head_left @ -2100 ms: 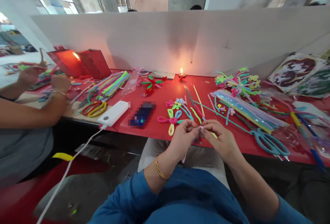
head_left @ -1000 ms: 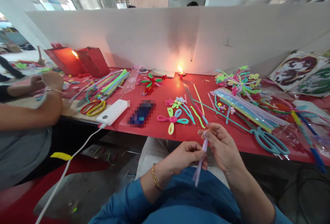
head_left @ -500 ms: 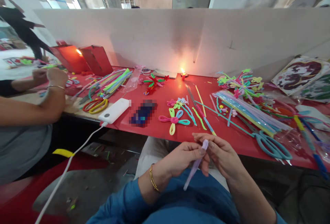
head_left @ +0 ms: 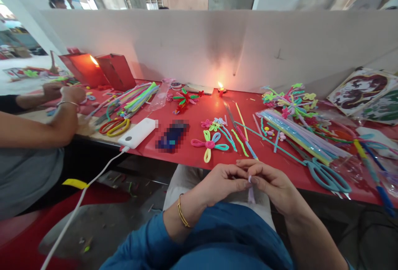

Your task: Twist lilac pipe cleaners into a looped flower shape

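Observation:
Both hands come together over my lap, just in front of the red table's edge. A pale lavender pipe cleaner [head_left: 251, 196] is pinched between them, its bent top at the fingertips and its tail hanging below. My left hand [head_left: 222, 184], a gold bracelet at its wrist, closes thumb and finger on it from one side. From the other side my right hand [head_left: 273, 182] grips the same spot. Part of the pipe cleaner is hidden by the fingers. Beyond the hands lies a four-petal pipe-cleaner flower [head_left: 210, 145], with smaller pipe-cleaner flowers [head_left: 214, 125] behind it.
A lit candle [head_left: 221, 92] stands at the back of the red table [head_left: 192, 114]. Teal-handled scissors [head_left: 329, 177] and a bundle of pipe cleaners [head_left: 303, 135] lie right. Left are a phone [head_left: 173, 136], a white power bank [head_left: 138, 133] with cable, and a co-worker's arm [head_left: 40, 128].
The lavender pipe cleaner has turned from slanting toward the lower left to hanging nearly straight down, less of it showing. My fingertips have drawn closer together. A standing person at the far left has moved off.

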Tool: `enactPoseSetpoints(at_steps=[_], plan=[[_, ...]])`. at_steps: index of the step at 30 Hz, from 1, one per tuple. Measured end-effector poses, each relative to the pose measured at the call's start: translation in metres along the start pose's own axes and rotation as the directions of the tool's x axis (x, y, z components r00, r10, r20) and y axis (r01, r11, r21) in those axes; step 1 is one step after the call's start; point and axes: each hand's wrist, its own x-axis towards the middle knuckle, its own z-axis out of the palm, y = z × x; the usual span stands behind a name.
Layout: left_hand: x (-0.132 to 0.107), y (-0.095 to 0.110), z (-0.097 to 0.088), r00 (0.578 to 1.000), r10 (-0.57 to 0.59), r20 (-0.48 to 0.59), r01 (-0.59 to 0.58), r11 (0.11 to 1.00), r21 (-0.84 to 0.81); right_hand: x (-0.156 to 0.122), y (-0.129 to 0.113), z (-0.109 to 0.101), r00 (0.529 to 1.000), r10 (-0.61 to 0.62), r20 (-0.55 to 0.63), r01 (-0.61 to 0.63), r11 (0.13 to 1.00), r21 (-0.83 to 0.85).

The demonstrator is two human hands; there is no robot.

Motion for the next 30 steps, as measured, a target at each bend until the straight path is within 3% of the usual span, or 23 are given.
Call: enactPoseSetpoints(at_steps=[6, 10, 16, 21, 24, 27, 30], plan=[[-0.003, -0.004, -0.003, 0.985, 0.146, -0.097, -0.136, 0.985, 0.106, 0.0, 0.001, 0.006, 0.989, 0.089, -0.116, -0.089, 0.996, 0.01], [-0.008, -0.005, -0.01, 0.97, 0.214, -0.115, -0.186, 0.959, 0.212, -0.001, -0.007, 0.005, 0.993, 0.073, -0.091, -0.097, 0.948, -0.303], [-0.009, 0.003, -0.016, 0.982, 0.128, -0.136, -0.097, 0.972, 0.213, -0.004, -0.017, 0.001, 0.963, -0.268, -0.024, 0.172, 0.683, -0.71], [-0.008, 0.004, -0.019, 0.992, 0.036, -0.123, 0.0, 0.96, 0.281, -0.004, -0.016, -0.009, 0.906, -0.404, 0.13, 0.296, 0.383, -0.875], [-0.007, 0.001, -0.021, 0.997, -0.007, -0.083, 0.035, 0.941, 0.337, -0.001, -0.016, -0.013, 0.889, -0.415, 0.194, 0.328, 0.279, -0.902], [-0.006, -0.002, -0.02, 0.996, -0.019, -0.091, 0.048, 0.942, 0.332, -0.003, -0.02, -0.008, 0.87, -0.466, 0.157, 0.311, 0.273, -0.91], [-0.006, -0.003, -0.018, 0.994, -0.009, -0.113, 0.039, 0.962, 0.269, -0.013, -0.022, 0.002, 0.774, -0.633, -0.025, 0.303, 0.404, -0.863]])
